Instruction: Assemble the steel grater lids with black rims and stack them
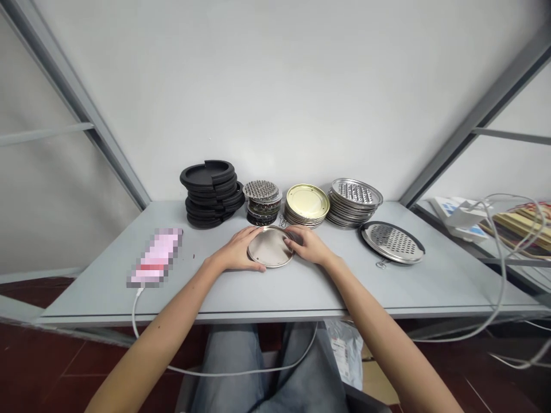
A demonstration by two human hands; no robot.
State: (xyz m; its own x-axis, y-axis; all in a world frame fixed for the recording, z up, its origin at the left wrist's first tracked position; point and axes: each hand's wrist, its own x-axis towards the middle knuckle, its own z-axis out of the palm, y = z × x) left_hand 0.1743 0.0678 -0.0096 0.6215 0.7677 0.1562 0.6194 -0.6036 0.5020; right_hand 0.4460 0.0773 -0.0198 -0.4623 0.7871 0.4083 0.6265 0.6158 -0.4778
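A shallow round metal lid (270, 248) lies on the grey table near its middle. My left hand (238, 250) grips its left rim, fingers curled behind and thumb in front. On the right side, my right hand (310, 245) holds the rim with the thumb over the upper face. Just behind the lid stand a stack of spiked metal discs (262, 201) and a stack of gold-coloured round lids (307, 202). Round metal grater plates (356, 196) are piled farther right.
Black ring-shaped holders (209, 189) are stacked at the back left. A grater plate with a black rim (394, 243) lies at the right, a small wire clip (381, 264) beside it. A blurred-out phone (155, 257) with a white cable (135, 315) rests at the left.
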